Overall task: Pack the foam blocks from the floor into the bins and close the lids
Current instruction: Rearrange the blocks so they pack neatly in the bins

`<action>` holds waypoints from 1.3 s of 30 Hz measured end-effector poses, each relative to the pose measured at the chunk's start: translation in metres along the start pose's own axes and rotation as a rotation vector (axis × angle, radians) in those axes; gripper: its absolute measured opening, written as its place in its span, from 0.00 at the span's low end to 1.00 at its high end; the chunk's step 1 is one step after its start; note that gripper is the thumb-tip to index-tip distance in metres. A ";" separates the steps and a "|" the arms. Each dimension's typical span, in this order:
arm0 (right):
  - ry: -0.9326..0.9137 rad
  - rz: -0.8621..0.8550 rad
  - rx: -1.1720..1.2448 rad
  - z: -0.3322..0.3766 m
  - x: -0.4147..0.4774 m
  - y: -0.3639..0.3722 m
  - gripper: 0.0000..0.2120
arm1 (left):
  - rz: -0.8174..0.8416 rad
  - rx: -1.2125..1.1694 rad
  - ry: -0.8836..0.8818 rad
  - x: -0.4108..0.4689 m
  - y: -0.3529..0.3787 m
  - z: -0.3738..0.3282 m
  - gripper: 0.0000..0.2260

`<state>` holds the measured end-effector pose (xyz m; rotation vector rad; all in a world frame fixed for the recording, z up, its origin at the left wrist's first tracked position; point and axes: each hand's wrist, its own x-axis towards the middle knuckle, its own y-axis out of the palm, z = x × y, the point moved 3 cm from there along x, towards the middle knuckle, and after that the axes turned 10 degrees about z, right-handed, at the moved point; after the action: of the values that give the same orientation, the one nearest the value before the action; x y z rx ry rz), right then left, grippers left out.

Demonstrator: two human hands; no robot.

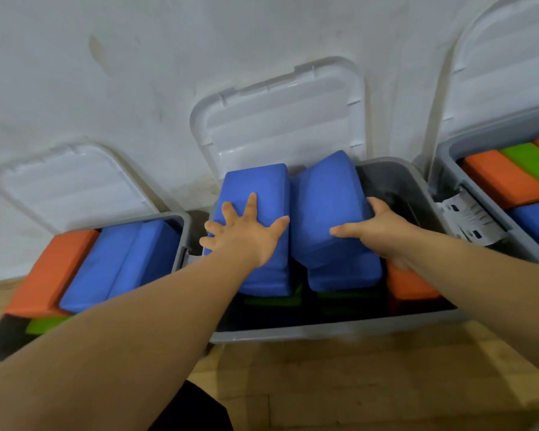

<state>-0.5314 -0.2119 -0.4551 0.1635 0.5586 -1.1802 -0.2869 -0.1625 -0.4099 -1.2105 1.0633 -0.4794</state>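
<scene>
Centre of frame: my left hand [246, 236], fingers [251, 203] spread flat, is pressing the left block [255, 181] into the middle bin [324, 332]. My right hand [383, 228] is gripping the tilted right block [327, 194]. Next it probably needs levelling, then the lid [280, 119] closing.

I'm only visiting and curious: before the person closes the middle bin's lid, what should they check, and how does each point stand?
1. Middle bin lid open and leaning back against the wall: ok.
2. Left blue block below the rim of the grey middle bin: not ok; it appears to rise above it, with the left hand pressing flat on it.
3. Right blue block lying level: not ok; it is tilted, with the right hand gripping its right edge.
4. Hands out of the lid's path: not ok; both are on the blocks.
5. No leftover blocks on the floor: cannot tell; little of the wooden floor shows.
</scene>
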 end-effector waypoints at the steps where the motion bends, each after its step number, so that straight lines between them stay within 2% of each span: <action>1: 0.000 0.011 -0.035 0.004 -0.002 -0.001 0.62 | -0.015 0.019 0.012 0.000 0.001 -0.001 0.42; 3: -0.037 -0.021 -0.102 0.016 -0.010 -0.005 0.57 | -0.068 0.074 0.067 -0.003 0.004 -0.004 0.42; 6: -0.231 -0.217 -0.205 0.041 -0.028 -0.028 0.43 | -0.122 0.147 0.201 -0.006 0.009 -0.014 0.39; 10: -0.462 -0.494 -0.237 0.062 -0.046 -0.073 0.41 | -0.086 0.178 0.221 0.000 0.006 -0.019 0.34; 12: -0.542 -0.547 -0.246 0.059 -0.047 -0.086 0.37 | -0.086 0.218 0.219 0.007 0.000 -0.016 0.34; 15: -0.613 -0.585 -0.423 0.052 -0.037 -0.090 0.31 | -0.093 0.253 0.237 0.012 -0.010 -0.013 0.35; 17: -0.581 -0.574 -0.524 0.049 -0.030 -0.089 0.31 | -0.099 0.263 0.251 0.011 -0.009 -0.018 0.35; 22: -0.470 -0.437 -0.714 0.049 -0.025 -0.091 0.45 | -0.124 0.233 0.269 0.012 0.002 -0.024 0.35; 27: -0.548 -0.436 -0.779 0.058 -0.038 -0.102 0.35 | -0.117 0.188 0.265 0.014 -0.004 -0.015 0.34; 32: -0.416 -0.396 -0.893 0.061 -0.036 -0.095 0.33 | -0.057 0.215 0.236 0.016 -0.010 -0.022 0.36; 36: -0.342 -0.434 -0.975 0.077 -0.024 -0.090 0.32 | -0.082 0.215 0.223 0.022 -0.017 -0.023 0.36; 39: -0.320 -0.447 -1.042 0.089 -0.006 -0.083 0.26 | -0.122 0.168 0.232 0.024 -0.010 -0.020 0.35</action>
<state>-0.5794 -0.2754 -0.3622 -1.0654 0.8781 -1.1658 -0.2911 -0.1952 -0.4097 -1.0926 1.1243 -0.8041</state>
